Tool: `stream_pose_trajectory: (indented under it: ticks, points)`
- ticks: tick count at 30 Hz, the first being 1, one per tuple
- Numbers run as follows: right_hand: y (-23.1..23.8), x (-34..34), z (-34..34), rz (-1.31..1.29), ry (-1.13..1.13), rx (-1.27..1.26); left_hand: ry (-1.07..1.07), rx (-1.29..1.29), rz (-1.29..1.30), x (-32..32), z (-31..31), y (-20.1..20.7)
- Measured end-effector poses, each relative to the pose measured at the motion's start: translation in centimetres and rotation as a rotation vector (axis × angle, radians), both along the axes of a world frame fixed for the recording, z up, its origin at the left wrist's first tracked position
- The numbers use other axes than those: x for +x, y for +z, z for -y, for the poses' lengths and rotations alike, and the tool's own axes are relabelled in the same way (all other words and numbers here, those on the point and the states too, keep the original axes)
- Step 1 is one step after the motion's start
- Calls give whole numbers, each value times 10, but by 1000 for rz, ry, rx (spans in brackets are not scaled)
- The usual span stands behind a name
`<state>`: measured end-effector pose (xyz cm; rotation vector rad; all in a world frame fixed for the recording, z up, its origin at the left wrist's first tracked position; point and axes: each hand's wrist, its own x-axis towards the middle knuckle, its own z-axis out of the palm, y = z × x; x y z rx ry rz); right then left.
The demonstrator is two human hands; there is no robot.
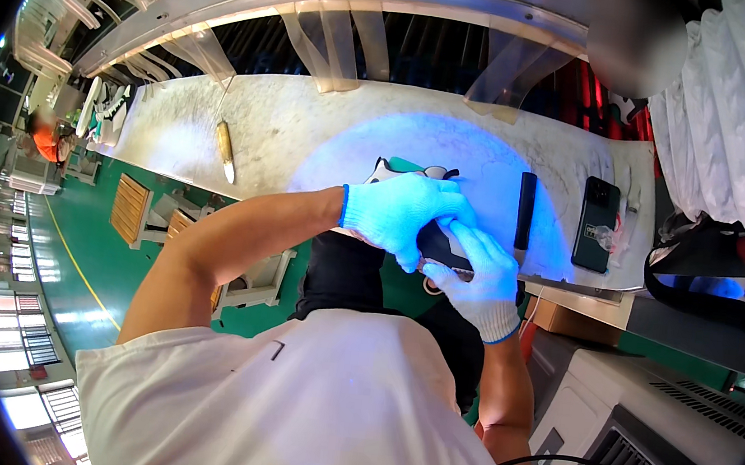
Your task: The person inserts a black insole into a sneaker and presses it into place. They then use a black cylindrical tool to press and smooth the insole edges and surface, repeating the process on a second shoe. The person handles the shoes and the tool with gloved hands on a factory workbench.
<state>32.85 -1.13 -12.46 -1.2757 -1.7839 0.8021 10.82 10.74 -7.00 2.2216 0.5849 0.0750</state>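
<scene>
Both my hands wear white knitted gloves, lit blue, and work close together over the near edge of the bench. Between them is what looks like a shoe (pixel 443 247), with a dark part nearest me and white, black and teal parts on the far side. My left hand (pixel 404 213) lies over its top, fingers curled down onto it. My right hand (pixel 479 278) grips its near right side, with the thumb pressed along the lower edge. The gloves hide much of its shape. A black bar-shaped tool (pixel 525 210) lies just right of my hands.
On the pale bench (pixel 284 123) lie a wooden-handled knife (pixel 225 152) at left and a dark phone (pixel 595 224) at right. Shoes (pixel 109 114) stand at the far left end. Behind runs a conveyor with clear strips (pixel 319 45). A grey machine (pixel 644 415) stands at lower right.
</scene>
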Motion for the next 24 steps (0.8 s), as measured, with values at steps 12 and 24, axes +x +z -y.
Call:
stream_pose_trajectory:
  ticks: [12, 24]
  points:
    - [60, -20, -42, 247, 78, -636, 239, -620, 139, 0, -1, -2]
    - [8, -49, -12, 134, -448, -119, 228, -761, 477, -39, -15, -18]
